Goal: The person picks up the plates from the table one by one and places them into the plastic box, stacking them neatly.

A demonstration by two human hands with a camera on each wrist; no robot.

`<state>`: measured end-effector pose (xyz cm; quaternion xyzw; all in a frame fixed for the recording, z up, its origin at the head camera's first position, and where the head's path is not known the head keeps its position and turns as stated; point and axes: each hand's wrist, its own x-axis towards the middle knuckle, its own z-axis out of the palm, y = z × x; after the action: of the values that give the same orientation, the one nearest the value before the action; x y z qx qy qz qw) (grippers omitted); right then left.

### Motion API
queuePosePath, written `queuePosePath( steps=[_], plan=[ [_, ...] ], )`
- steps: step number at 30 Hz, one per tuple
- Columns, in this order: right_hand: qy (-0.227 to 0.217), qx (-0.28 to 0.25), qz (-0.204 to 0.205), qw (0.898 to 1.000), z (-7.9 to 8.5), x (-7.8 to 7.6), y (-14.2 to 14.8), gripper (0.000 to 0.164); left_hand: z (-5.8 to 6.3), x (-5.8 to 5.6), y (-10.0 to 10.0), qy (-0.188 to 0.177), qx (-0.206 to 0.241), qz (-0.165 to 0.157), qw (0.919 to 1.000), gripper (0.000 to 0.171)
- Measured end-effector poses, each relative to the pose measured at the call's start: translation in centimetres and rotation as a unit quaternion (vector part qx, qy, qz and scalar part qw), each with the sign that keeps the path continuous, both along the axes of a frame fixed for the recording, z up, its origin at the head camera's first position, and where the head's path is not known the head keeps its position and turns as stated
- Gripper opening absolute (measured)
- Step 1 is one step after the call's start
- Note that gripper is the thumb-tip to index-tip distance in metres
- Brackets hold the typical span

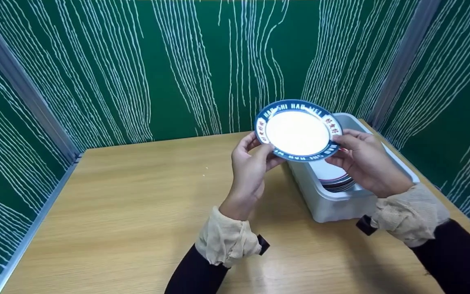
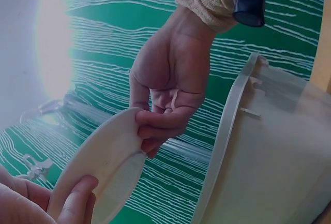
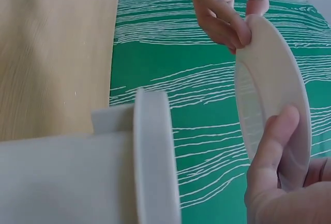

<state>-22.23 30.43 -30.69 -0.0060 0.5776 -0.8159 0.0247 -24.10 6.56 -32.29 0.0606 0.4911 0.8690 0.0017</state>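
Both hands hold a round plate [image 1: 298,132] by its rim, tilted above the table. Its white centre is bright with glare, and the blue rim carries white letters and red characters. My left hand [image 1: 249,167] pinches the near left edge, thumb on top and fingers beneath. On the opposite edge, my right hand [image 1: 363,161] pinches in the same way. The plate's pale underside [image 2: 111,154] shows in the left wrist view. Below the right hand, a stack of plates [image 1: 333,173] lies in a grey-white bin [image 1: 314,204]; the hand and held plate partly hide it.
The bin stands on the right part of a wooden table [image 1: 137,212]. Green walls [image 1: 108,73] with white wavy lines rise along the back and both sides, joined by metal posts [image 1: 402,61] at the corners.
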Motion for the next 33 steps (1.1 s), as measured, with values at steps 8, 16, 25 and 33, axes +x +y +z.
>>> queuePosePath(
  steps=[8, 16, 25, 33],
  plan=[
    [-0.015, -0.028, -0.03, 0.999, -0.6, 0.3, 1.2, 0.039, -0.7, -0.4, 0.8, -0.001, -0.006, -0.034, 0.9994, 0.048],
    [-0.05, -0.063, -0.101, 0.992, -1.3, 0.2, 3.0, 0.059, -1.8, -0.5, 2.0, -0.033, -0.081, -0.061, 0.9943, 0.036],
    [-0.118, -0.08, -0.192, 0.971, -2.3, -0.4, 4.6, 0.057, -3.6, -0.1, 3.8, -0.046, -0.195, -0.106, 0.9739, 0.033],
    [-0.138, -0.016, -0.213, 0.967, -2.6, -0.8, 5.8, 0.055, -5.1, 0.7, 5.6, -0.032, -0.218, -0.105, 0.9698, 0.042]
  ],
)
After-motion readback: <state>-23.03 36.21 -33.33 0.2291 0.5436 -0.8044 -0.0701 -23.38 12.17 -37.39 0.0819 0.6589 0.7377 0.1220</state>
